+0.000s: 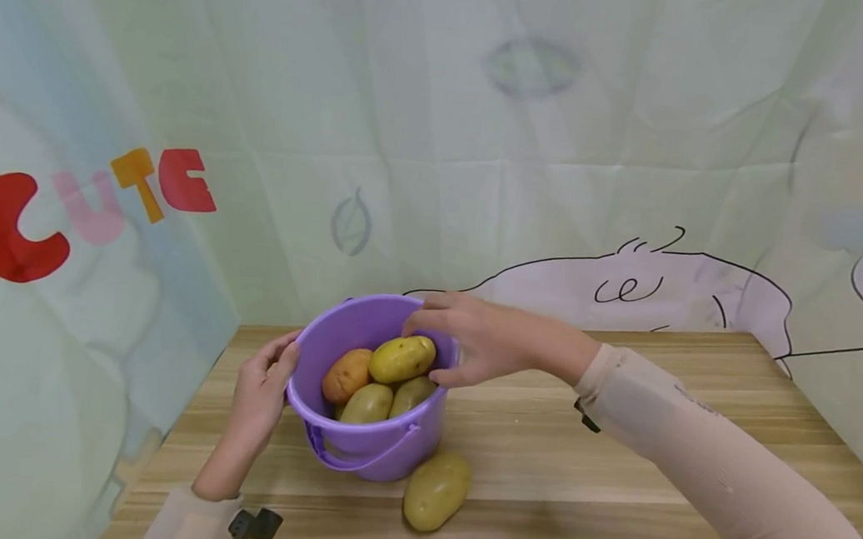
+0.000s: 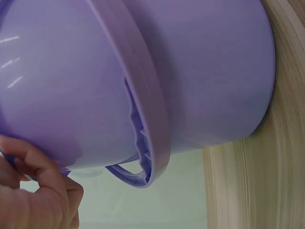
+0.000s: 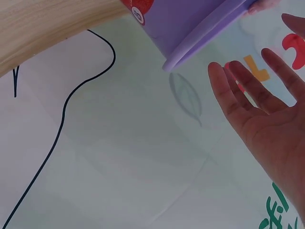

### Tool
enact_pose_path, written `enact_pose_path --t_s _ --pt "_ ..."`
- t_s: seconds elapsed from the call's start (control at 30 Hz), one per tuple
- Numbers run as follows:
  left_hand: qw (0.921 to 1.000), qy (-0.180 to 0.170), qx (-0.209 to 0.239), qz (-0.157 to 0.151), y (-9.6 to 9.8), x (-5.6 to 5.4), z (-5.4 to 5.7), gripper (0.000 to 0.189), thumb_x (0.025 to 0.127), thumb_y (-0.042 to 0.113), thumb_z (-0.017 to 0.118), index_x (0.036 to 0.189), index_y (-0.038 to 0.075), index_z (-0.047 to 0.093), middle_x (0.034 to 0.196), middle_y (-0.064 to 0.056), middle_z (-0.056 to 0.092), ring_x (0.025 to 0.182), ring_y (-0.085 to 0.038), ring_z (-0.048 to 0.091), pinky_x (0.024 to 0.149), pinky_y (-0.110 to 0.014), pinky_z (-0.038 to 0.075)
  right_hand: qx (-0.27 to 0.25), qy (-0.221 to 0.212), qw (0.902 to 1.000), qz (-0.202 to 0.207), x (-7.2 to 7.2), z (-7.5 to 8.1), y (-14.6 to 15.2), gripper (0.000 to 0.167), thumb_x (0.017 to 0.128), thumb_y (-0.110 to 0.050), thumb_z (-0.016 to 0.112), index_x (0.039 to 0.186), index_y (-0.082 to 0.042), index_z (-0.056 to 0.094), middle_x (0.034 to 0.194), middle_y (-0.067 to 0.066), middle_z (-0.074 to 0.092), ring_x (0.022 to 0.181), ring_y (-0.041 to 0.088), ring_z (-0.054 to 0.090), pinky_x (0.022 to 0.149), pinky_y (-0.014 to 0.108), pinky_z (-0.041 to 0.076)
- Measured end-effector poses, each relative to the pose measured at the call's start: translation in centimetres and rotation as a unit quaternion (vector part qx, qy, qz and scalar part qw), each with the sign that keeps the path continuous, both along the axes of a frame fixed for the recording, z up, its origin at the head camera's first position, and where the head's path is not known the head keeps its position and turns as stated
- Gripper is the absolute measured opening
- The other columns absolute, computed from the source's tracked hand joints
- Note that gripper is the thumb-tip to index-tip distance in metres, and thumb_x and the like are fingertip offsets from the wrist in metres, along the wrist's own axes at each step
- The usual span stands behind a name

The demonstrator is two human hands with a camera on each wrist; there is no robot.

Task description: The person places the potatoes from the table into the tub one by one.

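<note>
A purple bucket (image 1: 381, 458) stands on the wooden table with several potatoes in it. Among them are a yellow potato (image 1: 401, 359) on top, an orange-brown one (image 1: 347, 375) at the left and a paler one (image 1: 368, 404) in front. My left hand (image 1: 261, 387) grips the bucket's rim on the left side; the left wrist view shows its curled fingers (image 2: 52, 179) there. Over the right side of the rim hovers my right hand (image 1: 482, 340), fingers spread and nothing held, as the right wrist view shows. Another potato (image 1: 437, 492) lies on the table against the bucket's front right.
The wooden table (image 1: 597, 481) reaches to a printed curtain (image 1: 441, 136) behind and at both sides. The bucket's handle (image 1: 346, 466) hangs down at its front. A red label (image 3: 142, 7) shows on the bucket's side in the right wrist view.
</note>
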State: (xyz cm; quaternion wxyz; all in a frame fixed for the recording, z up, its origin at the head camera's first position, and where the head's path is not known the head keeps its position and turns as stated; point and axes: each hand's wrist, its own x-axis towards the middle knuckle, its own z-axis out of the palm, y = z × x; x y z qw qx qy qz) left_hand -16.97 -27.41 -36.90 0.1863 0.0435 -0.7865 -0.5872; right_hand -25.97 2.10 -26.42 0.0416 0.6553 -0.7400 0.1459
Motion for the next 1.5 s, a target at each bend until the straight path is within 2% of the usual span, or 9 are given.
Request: enact_pose_path --t_s 0.2,0.47,0.93,1.17,1.37,1.5 --pt "1.0 -0.003 0.002 0.0 0.0 0.0 0.0 0.046 0.107 0.031 0.048 0.139 -0.002 0.054 0.109 -0.021 0.053 0.08 -0.009 0.063 0.066 -0.022 0.059 -0.016 -0.003 0.9999 -0.005 0.3 -0.1 0.9 0.043 0.083 -0.023 0.075 0.121 -0.008 0.062 0.115 0.006 0.057 0.104 0.017 0.055 0.093 0.029 0.05" --pt "1.0 -0.006 -0.001 0.002 0.1 0.0 0.0 0.046 0.107 0.031 0.048 0.139 -0.001 0.054 0.109 -0.021 0.053 0.08 -0.009 0.063 0.065 -0.021 0.059 -0.022 -0.008 0.9996 -0.017 0.7 -0.6 1.9 0.043 0.085 -0.027 0.076 0.122 -0.011 0.062 0.121 0.006 0.057 0.111 0.019 0.054 0.097 0.033 0.049" --pt "0.9999 -0.012 -0.007 0.006 0.1 0.1 0.1 0.047 0.107 0.033 0.048 0.139 0.0 0.054 0.108 -0.02 0.053 0.08 -0.009 0.061 0.065 -0.022 0.058 0.005 -0.017 0.9987 -0.047 2.3 -0.6 3.5 0.051 0.087 -0.032 0.075 0.131 -0.012 0.058 0.126 0.005 0.055 0.118 0.019 0.051 0.101 0.037 0.047" --pt "0.9999 -0.011 -0.01 0.004 0.1 0.1 0.1 0.047 0.107 0.032 0.048 0.139 -0.001 0.054 0.107 -0.02 0.053 0.079 -0.009 0.061 0.065 -0.022 0.058 -0.004 -0.02 0.9991 -0.038 3.0 -1.1 4.5 0.05 0.088 -0.031 0.075 0.132 -0.014 0.06 0.128 0.004 0.053 0.119 0.018 0.051 0.102 0.036 0.047" --pt "0.9999 -0.008 -0.005 0.003 0.1 0.1 0.1 0.047 0.107 0.032 0.048 0.139 -0.002 0.054 0.106 -0.019 0.052 0.08 -0.009 0.062 0.066 -0.022 0.059 -0.019 -0.018 0.9996 -0.005 3.7 -1.5 5.0 0.048 0.087 -0.025 0.076 0.13 -0.011 0.06 0.137 0.007 0.05 0.126 0.02 0.05 0.106 0.035 0.045" --pt "1.0 -0.007 -0.005 0.002 0.1 0.1 0.1 0.047 0.107 0.031 0.048 0.139 -0.002 0.054 0.106 -0.02 0.052 0.081 -0.009 0.062 0.067 -0.022 0.059 -0.023 -0.021 0.9995 0.008 4.3 -1.8 5.3 0.049 0.087 -0.024 0.077 0.131 -0.013 0.059 0.14 0.003 0.05 0.129 0.016 0.049 0.108 0.033 0.043"
